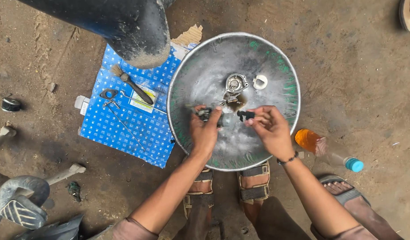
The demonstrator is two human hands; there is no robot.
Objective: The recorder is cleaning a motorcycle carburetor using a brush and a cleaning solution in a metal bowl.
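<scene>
Over a wide round metal basin (196, 75) set on a dirt floor (347, 66), the two hands work close together but not touching. The left hand (205, 131) is closed around a small dark engine part (204, 113), and the right hand (269, 126) pinches a small black piece (245, 115) between its fingertips, just right of the first part. Both pieces hang above the middle of the basin. Farther in the basin lie a round grey metal housing (236, 83), a small white ring-shaped piece (260, 82) to its right, and a dark smear of oily residue just near of the housing. To the left of the basin a blue patterned cardboard sheet (138, 129) is spread on the floor, carrying a small brush (131, 84), a flat metal gasket-like piece (108, 94) and a thin wire rod (125, 124). A large dark rounded body (125, 26) overhangs the far edge of the cardboard. Right of the basin, a plastic bottle with orange liquid and a blue cap (327, 151) lies on its side. The person's sandalled feet (253, 184) rest at the near rim, with another sandalled foot (342, 189) near right. A ridged footrest (18, 206) sits near left. The floor is brown, dusty and stained.
</scene>
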